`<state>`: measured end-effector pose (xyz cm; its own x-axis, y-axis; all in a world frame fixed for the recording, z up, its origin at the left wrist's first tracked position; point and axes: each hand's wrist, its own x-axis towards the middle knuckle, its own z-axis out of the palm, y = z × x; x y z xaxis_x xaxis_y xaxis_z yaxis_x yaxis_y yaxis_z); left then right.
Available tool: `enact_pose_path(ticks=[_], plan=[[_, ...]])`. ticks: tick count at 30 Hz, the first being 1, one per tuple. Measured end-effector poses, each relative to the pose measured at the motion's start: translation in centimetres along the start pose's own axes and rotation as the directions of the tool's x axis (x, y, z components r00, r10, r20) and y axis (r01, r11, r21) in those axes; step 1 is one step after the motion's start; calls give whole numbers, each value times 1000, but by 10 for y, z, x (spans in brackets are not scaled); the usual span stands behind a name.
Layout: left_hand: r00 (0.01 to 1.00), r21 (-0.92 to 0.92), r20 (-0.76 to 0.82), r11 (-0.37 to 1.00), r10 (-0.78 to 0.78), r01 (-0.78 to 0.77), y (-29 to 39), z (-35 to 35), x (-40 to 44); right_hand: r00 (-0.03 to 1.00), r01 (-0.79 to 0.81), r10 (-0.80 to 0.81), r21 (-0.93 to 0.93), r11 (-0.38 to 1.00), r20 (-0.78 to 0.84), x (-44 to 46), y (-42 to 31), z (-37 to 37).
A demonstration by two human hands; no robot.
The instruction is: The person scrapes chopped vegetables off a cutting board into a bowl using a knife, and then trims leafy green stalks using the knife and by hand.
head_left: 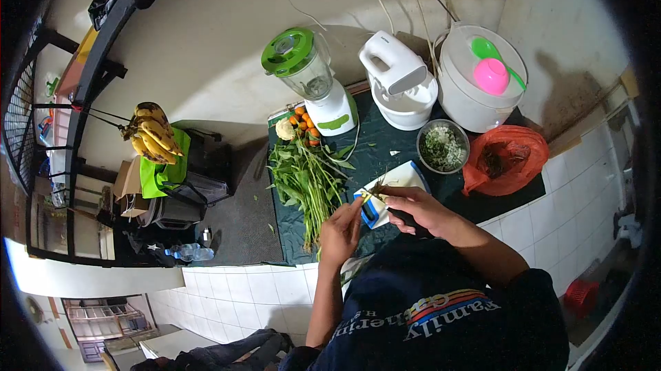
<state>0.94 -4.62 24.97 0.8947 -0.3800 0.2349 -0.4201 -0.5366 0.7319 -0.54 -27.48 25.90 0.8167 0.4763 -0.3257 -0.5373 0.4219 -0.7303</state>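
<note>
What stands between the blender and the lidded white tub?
A white mixer over its white bowl, between the blender and the tub; it shows in the head view.

Your L hand [342, 233] pinches a stem [367, 198] nr the blue-edged board [406, 177]; your R hand [423, 211], gripping a dark handle [407, 222], is at its rooty end. Greens [303, 178] lie just L of the board, carrots [303, 121] far end. Blender [330, 109] & mixer [398, 64] stand far side, white tub [475, 92] far R. Bowl [421, 157] w/ chopped veg [443, 147] & red bag [529, 154] sit R of board.
</note>
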Motion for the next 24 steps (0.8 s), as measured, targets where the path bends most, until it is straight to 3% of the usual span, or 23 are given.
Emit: enact_pose_path(ticks=[2, 4, 7, 14, 17, 20, 21, 22, 24], plan=[[1000, 63, -9, 998, 6, -5, 4, -1, 0, 1000, 16, -16, -9, 1000, -5, 0, -1, 3], [993, 298, -45, 950, 107, -89, 9, -2, 1, 999, -2, 0, -38, 999, -35, 1, -2, 5], [983, 387, -117, 918, 143, -87, 2, 0, 0, 999, 10, -12, -53, 999, -32, 5, 2, 6], [979, 389, -138, 917, 151, -87, -3, 2, -3, 999, -44, 44, 185, 982, 7, 6, 3, 1], [967, 451, -108, 878, 231, -160, -5, 0, -4, 993, -109, 93, 308, 945, 68, 4, 7, 0], [943, 475, -117, 851, 313, -224, -6, 1, -4, 999, -48, 49, 263, 964, 2, 2, 3, 11], [950, 477, -108, 854, 292, -208, -5, 1, -4, 995, 86, -87, -4, 996, -44, 2, 3, 14], [957, 477, -99, 857, 271, -193, -3, 2, -4, 972, 204, -227, -276, 939, -55, 2, 4, 15], [958, 467, -110, 865, 265, -186, -2, 4, -5, 948, 242, -297, -343, 908, -116, 4, 7, 8]])
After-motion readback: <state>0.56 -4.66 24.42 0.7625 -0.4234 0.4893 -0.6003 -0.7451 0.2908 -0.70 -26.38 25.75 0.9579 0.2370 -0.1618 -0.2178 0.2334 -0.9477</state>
